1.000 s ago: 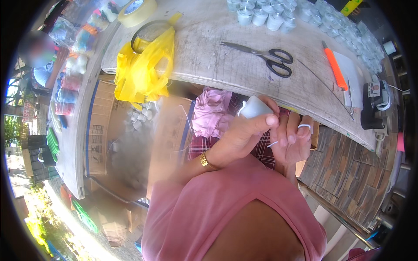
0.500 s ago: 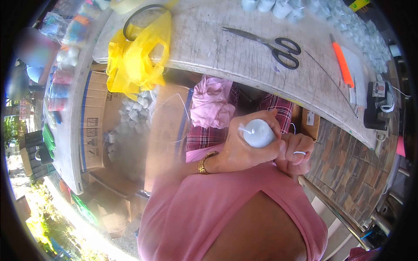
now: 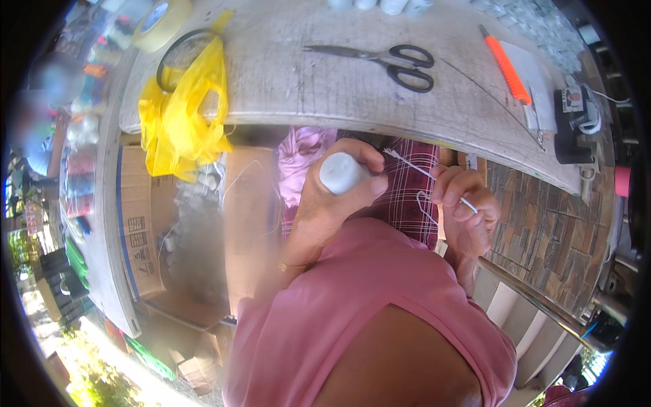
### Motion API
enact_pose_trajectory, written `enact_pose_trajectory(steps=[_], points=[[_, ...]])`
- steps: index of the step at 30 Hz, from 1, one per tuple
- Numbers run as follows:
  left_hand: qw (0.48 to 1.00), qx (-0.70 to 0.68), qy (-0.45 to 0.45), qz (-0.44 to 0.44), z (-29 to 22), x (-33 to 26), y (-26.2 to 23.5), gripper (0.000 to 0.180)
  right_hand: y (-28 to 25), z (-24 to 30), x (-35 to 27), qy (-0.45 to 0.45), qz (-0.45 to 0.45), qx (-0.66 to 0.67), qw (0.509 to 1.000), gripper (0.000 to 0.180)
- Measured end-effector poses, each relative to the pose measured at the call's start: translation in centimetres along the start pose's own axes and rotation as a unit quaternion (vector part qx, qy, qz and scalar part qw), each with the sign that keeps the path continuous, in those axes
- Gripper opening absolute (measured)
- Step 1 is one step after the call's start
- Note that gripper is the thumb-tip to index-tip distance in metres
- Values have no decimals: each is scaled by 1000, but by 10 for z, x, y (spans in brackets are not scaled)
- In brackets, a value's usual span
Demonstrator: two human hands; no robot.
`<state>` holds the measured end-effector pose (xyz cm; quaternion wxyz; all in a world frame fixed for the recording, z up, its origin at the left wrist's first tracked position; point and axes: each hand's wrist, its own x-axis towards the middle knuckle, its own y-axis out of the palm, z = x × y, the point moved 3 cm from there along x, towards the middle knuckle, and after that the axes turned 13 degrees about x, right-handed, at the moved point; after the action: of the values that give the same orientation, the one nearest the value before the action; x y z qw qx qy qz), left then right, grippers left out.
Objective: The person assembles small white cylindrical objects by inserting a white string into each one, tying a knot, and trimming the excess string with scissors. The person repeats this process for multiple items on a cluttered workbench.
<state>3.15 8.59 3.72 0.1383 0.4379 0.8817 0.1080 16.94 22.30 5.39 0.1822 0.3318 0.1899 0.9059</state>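
My left hand is closed around a short pale white candle, its round end facing up. To the right, my right hand pinches a white wick cord. The cord's frayed end points toward the left hand, apart from the candle. A loop of the cord hangs below the fingers, and a short piece pokes out past them. Both hands are above my lap, in front of the table's near edge.
Black-handled scissors, a thin metal rod and an orange-handled tool lie on the worn table. A yellow plastic bag hangs over its edge. At left stands a cardboard box holding several white pieces. Pink cloth rests on my lap.
My hands have moved apart, left hand leftward with the candle. The frayed cord end that showed at the candle's top is now off it, stretched from my right hand.
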Motion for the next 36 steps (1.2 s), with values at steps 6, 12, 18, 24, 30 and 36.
enact_pose_trajectory(steps=[6,12,18,24,30,36], points=[[996,-46,-52,54,17,8,1,30,-9,-14,-1,3,-40,89,995,27],[975,-116,-130,140,38,11,0,43,-6,-26,2,-6,-6,150,989,25],[974,-113,-156,117,45,11,9,44,-9,-31,-4,-2,-17,196,980,23],[989,-84,-95,70,38,14,6,28,-10,-35,-13,36,-12,192,981,25],[998,-51,-38,21,42,15,4,19,-19,-36,-22,53,-36,144,988,26],[997,-46,-41,49,31,13,-7,20,-25,-29,-17,111,-4,-402,909,22]])
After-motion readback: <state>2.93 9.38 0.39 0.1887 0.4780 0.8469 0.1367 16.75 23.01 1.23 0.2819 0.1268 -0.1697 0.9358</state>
